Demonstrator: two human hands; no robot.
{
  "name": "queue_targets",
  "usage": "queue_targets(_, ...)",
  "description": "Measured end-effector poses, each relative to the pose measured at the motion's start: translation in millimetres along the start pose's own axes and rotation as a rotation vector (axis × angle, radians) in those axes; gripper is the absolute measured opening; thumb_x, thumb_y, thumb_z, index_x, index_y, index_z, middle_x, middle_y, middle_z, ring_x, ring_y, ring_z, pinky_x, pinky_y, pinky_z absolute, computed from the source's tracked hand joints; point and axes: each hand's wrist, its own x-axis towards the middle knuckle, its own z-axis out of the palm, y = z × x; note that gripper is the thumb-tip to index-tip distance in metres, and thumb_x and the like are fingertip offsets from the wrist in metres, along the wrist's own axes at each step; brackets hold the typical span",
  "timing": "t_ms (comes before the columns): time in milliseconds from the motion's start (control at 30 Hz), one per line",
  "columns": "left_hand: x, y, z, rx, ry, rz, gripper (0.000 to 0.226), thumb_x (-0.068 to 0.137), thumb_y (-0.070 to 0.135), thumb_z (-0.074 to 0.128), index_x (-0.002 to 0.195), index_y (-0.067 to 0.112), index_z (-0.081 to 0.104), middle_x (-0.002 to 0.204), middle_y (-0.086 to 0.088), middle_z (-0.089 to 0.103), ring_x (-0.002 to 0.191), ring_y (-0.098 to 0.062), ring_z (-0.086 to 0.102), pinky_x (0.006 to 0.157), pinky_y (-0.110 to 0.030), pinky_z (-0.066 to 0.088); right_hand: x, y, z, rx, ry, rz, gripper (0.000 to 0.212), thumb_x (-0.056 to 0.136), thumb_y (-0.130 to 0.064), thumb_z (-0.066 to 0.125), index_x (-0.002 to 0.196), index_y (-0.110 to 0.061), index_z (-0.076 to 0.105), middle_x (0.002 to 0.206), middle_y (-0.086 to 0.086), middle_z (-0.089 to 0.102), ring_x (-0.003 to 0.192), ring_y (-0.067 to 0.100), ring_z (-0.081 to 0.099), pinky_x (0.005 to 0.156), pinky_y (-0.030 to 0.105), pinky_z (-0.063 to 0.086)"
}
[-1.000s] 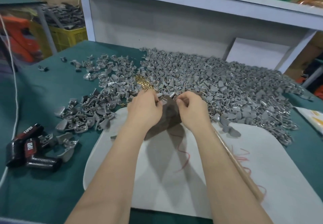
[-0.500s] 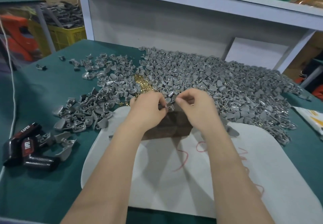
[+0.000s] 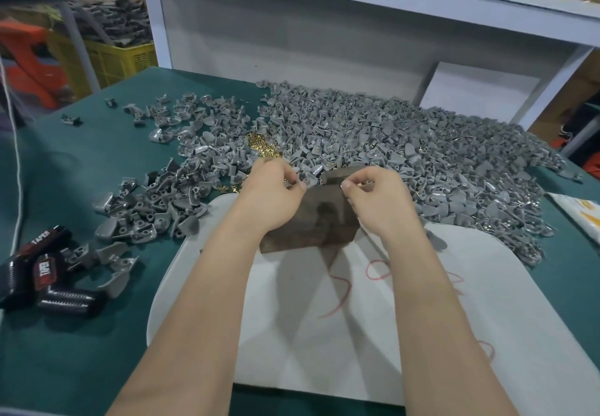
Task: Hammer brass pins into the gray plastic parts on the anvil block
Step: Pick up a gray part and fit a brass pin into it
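A brown anvil block (image 3: 308,224) sits on the far edge of a white board (image 3: 357,334). My left hand (image 3: 269,198) hovers over the block's left corner, its thumb and curled fingers pinching something small that looks like brass pins. My right hand (image 3: 380,201) is over the block's right corner and pinches a small piece, apparently a gray plastic part, mostly hidden by the fingers. Between the two hands there is a gap. A small heap of loose brass pins (image 3: 263,149) lies just beyond my left hand. Behind both hands a large pile of gray plastic parts (image 3: 406,149) spreads out.
More gray parts (image 3: 156,208) lie scattered on the green table at the left. Black tools marked TAPER (image 3: 42,273) rest near the left edge. A white shelf unit (image 3: 324,32) closes the back. A yellow crate (image 3: 120,58) stands beyond the table, and a white cord (image 3: 18,162) hangs at far left.
My hands met over the block around a gray part half a second ago and have since drawn apart. The left hand had earlier come back from the brass pin heap.
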Motion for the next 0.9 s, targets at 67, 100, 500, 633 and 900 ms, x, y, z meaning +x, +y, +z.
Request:
queue_targets(67,1,2,4,-0.062,0.004,0.005,0.008,0.093,0.024,0.057,0.088,0.018,0.054,0.133,-0.007,0.044,0.095,-0.014,0.045,0.078,-0.019,0.029,1,1,1,0.003,0.037,-0.005,0.011,0.089,-0.017,0.060,0.078,-0.018,0.061,0.064,-0.004,0.056,0.070,0.019,0.052,0.069,0.024,0.036)
queue_targets(100,0,3,5,-0.071,-0.001,0.013,0.008,0.093,0.024,0.057,0.089,0.018,0.054,0.133,-0.006,0.044,0.095,-0.012,0.043,0.077,-0.017,0.028,1,1,1,-0.013,0.051,-0.011,0.009,0.090,-0.018,0.060,0.080,-0.018,0.061,0.065,-0.007,0.055,0.072,0.018,0.053,0.069,0.023,0.035)
queue_targets(500,-4,6,5,0.331,0.019,0.074,0.012,0.088,0.032,0.062,0.081,0.034,0.053,0.120,0.000,0.053,0.120,-0.028,0.043,0.098,-0.039,0.031,-5,-4,12,-0.208,-0.061,-0.347,0.006,0.085,-0.015,0.066,0.086,-0.018,0.070,0.087,-0.002,0.056,0.074,0.009,0.052,0.077,0.021,0.040)
queue_targets(633,-3,5,2,0.321,0.013,0.077,0.014,0.087,0.031,0.064,0.077,0.033,0.054,0.119,0.000,0.055,0.118,-0.030,0.045,0.097,-0.039,0.034,-7,-6,16,-0.231,-0.057,-0.373,0.004,0.084,-0.014,0.067,0.086,-0.015,0.071,0.087,-0.003,0.052,0.073,0.010,0.050,0.074,0.018,0.037)
queue_targets(900,-5,7,1,0.341,0.022,0.094,0.020,0.089,0.028,0.063,0.071,0.030,0.053,0.113,-0.002,0.053,0.113,-0.030,0.045,0.090,-0.037,0.032,-12,-16,20,-0.485,-0.041,-0.447,0.009,0.089,-0.016,0.059,0.091,-0.011,0.066,0.092,0.001,0.050,0.092,0.024,0.054,0.080,0.031,0.039)
